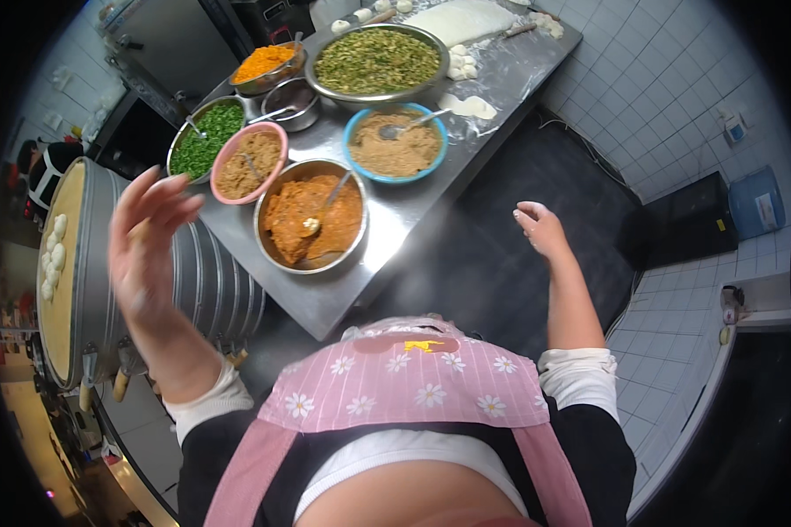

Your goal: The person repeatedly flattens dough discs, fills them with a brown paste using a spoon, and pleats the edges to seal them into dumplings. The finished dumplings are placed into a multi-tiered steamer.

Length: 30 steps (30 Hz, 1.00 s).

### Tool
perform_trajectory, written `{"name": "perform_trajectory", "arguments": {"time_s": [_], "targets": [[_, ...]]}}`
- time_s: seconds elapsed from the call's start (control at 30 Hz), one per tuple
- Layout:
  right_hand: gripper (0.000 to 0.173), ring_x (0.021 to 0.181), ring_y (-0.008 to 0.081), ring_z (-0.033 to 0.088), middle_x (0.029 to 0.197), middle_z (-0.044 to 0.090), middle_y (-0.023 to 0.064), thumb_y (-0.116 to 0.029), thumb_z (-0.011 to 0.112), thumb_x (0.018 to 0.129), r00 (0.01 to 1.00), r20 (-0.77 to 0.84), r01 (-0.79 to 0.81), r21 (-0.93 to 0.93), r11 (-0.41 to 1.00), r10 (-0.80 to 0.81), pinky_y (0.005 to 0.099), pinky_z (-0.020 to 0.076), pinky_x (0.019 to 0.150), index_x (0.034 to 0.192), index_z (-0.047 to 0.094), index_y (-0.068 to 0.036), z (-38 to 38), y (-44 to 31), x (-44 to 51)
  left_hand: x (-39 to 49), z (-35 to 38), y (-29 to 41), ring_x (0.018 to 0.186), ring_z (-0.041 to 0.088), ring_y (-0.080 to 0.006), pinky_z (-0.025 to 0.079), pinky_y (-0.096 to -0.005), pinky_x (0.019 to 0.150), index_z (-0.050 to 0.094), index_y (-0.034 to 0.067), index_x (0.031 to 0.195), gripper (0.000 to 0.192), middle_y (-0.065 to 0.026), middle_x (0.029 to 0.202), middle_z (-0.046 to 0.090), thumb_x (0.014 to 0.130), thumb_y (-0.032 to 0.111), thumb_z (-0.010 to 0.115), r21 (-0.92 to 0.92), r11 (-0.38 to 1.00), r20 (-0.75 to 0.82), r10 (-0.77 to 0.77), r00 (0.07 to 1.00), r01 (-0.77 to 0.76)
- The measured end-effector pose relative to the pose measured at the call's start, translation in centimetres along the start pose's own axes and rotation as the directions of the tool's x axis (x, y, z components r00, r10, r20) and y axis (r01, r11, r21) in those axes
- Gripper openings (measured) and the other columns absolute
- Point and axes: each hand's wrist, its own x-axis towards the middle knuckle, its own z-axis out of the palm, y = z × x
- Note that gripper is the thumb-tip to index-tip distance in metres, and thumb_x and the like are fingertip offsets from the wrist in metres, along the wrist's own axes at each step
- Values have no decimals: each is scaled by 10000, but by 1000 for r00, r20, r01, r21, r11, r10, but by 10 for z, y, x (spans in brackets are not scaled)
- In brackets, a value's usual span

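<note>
My left hand (146, 240) is raised, palm up with spread fingers, between the stacked steamers and the steel table; it holds nothing and is slightly blurred. Over the dark floor, right of the table, my right hand (540, 229) hangs bent with nothing seen in it and flour on the fingertips. A steel bowl of orange filling (283, 217) with a spoon stands near the table's corner. Beside it are a pink bowl of brown filling (240, 174), a blue bowl of tan filling (376, 148) and a steel bowl of chopped greens (217, 128).
A large bowl of green filling (376, 60), a bowl of shredded orange food (263, 62) and a dark-filled pot (293, 102) stand farther back. Rolled dough (461, 21) and dough pieces (461, 64) lie beyond. White buns (53, 260) rest on the steamer (72, 197). A water jug (757, 197) stands far right.
</note>
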Motion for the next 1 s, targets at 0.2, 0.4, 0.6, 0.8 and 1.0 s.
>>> {"name": "perform_trajectory", "arguments": {"time_s": [0.2,0.4,0.6,0.8,1.0], "targets": [[409,998,263,659,1051,688,156,-268,659,867,981,164,-125,104,987,107,343,507,861,1138,628,37,-7,31,101,65,107,-62,1057,623,-220,475,-302,900,460,14,1356,475,-159,1267,572,964,268,551,-29,986,188,-158,969,166],[446,1191,341,539,1278,568,204,-201,595,870,860,297,511,-516,688,-416,391,435,994,1265,551,1,19,6,251,111,145,-146,1055,618,-235,480,-318,891,453,-9,1346,436,-178,1279,555,981,219,519,-152,961,42,-227,973,230],[495,1258,344,450,1365,495,146,-246,627,843,642,463,747,-557,363,-611,449,366,1047,1314,533,-128,36,-21,370,197,204,-223,1055,614,-239,474,-320,894,439,-39,1345,431,-198,1242,576,989,196,502,-182,919,-58,-364,930,349],[538,1161,306,475,1219,553,105,-464,679,796,768,455,636,-623,456,-450,450,378,971,1176,619,-87,-19,-22,477,276,252,-241,1064,602,-220,458,-316,914,432,-43,1351,445,-195,1259,566,976,180,515,-82,882,-93,-470,878,464],[687,1270,343,393,1316,479,179,-581,646,786,817,116,450,-739,500,-564,505,287,1054,1191,582,-29,-49,-20,628,296,319,-244,1070,601,-220,459,-339,928,438,-26,1355,450,-167,1256,573,983,220,502,74,817,-276,-534,799,572]]}}
